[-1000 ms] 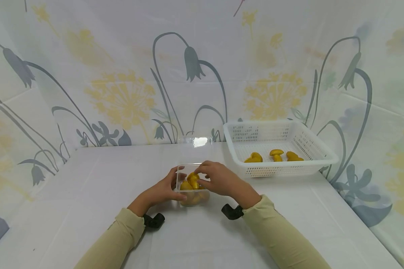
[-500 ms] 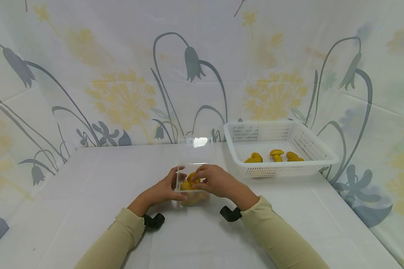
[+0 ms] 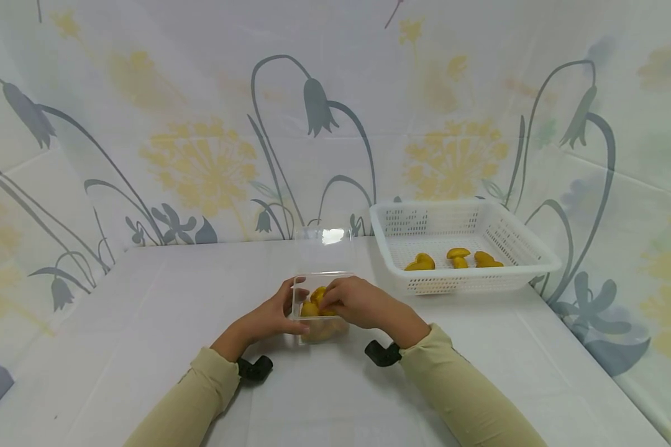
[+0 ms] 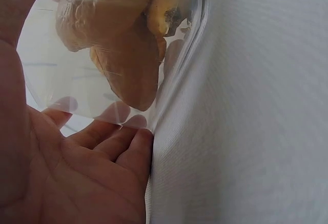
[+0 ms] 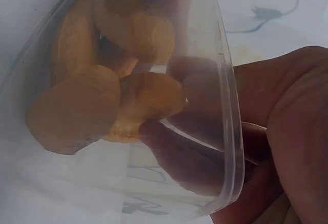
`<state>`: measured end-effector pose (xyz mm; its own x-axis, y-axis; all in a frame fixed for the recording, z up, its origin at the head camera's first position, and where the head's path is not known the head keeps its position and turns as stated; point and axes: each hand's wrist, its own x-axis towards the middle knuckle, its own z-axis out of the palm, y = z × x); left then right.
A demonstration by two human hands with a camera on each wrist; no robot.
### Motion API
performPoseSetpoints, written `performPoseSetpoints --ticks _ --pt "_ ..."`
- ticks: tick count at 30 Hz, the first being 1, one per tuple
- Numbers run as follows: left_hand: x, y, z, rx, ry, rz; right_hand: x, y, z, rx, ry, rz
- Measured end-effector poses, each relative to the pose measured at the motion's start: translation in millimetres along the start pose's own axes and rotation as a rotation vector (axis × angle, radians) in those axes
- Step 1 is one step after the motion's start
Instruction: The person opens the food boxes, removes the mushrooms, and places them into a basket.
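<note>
A clear plastic container [image 3: 323, 334] with several yellow mushrooms [image 3: 310, 308] in it stands on the table in the head view. My left hand [image 3: 267, 318] grips its left side, thumb along the near wall and fingers reaching round the far side. Over the rim from the right, my right hand [image 3: 363, 304] dips its fingers inside and pinches a mushroom [image 5: 156, 96], seen through the wall in the right wrist view. A mushroom [image 4: 130, 65] shows through the plastic above my left fingers in the left wrist view. The rest of the heap is partly hidden by the right hand.
A white perforated basket [image 3: 470, 273] holding several yellow mushrooms [image 3: 458, 257] stands at the back right. Behind the container is a clear lid [image 3: 324, 248]. A white cloth [image 3: 162, 298] covers the table, and a flower-patterned sheet [image 3: 207, 155] hangs behind.
My right hand has lowered into the container, taking the mushroom it held above the rim down among the others. My left hand has kept its hold on the container.
</note>
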<state>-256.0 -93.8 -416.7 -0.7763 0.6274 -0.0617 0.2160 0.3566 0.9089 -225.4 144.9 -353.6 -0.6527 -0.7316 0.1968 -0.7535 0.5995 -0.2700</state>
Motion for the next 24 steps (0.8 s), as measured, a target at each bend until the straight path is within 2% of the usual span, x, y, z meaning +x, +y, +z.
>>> performPoseSetpoints --ticks 7,15,20,24 --pt "-0.5 -0.8 -0.1 0.010 0.005 0.004 0.0 -2.4 -2.0 -0.019 0.004 0.069" --pt "0.4 -1.9 0.2 0.014 0.005 0.013 0.2 -2.0 -4.5 0.037 0.018 0.166" --pt "-0.4 -0.9 0.2 0.016 0.008 0.003 -0.5 -3.0 -5.7 0.031 0.009 0.182" --pt "0.3 -1.1 0.2 0.008 0.005 0.001 -0.7 -4.1 -5.9 -0.031 0.006 0.167"
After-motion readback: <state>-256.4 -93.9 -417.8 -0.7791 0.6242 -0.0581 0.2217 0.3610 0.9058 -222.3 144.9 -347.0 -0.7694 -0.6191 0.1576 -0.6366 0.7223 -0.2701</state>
